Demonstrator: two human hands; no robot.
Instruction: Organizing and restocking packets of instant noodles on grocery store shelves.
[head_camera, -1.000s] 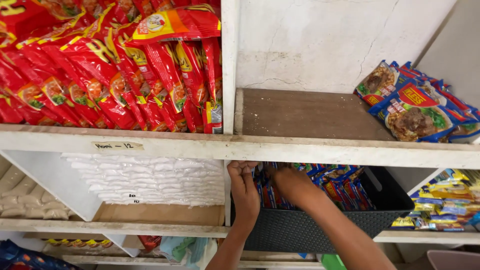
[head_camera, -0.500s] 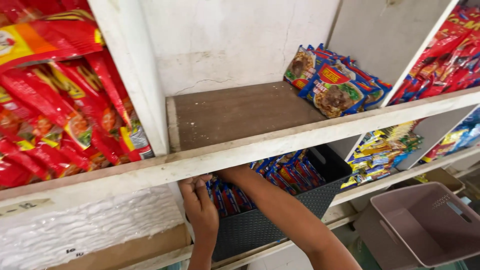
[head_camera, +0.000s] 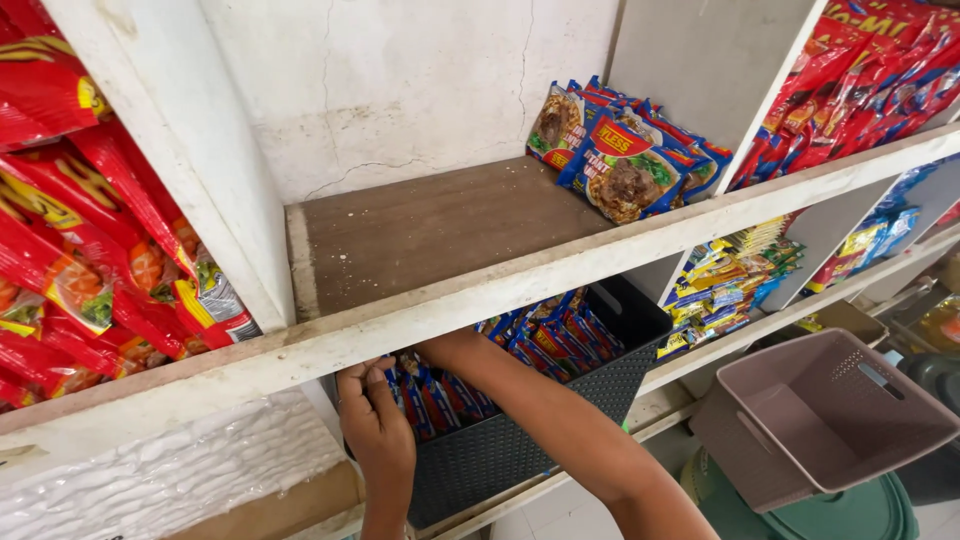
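Low in the frame, left of centre, the left hand (head_camera: 378, 435) curls its fingers (head_camera: 365, 385) over the near end of a row of blue snack packets (head_camera: 540, 340) standing on edge in a dark woven-look plastic basket (head_camera: 520, 440), which sits on the lower shelf just under the front lip of the wooden shelf board (head_camera: 430, 225). The right forearm (head_camera: 560, 430) runs up from the bottom centre and goes under that lip, so the right hand itself is hidden (I cannot tell whether it is closed on anything or spread flat). The left hand looks partly closed, fingertips pressed on the packet tops rather than wrapped round one. To do this well, I judge the packets should be kept upright and pulled together as a bunch, thumb behind and fingers in front, so none flops sideways; the gap under the board is tight, so knuckles need to stay low. The wooden board above is bare on its left part, with a stack of blue noodle packets (head_camera: 620, 160) at its right end in the upper middle of the frame. Red packets (head_camera: 80, 250) fill the left compartment, and a pinkish empty basket (head_camera: 830, 420) stands lower right.
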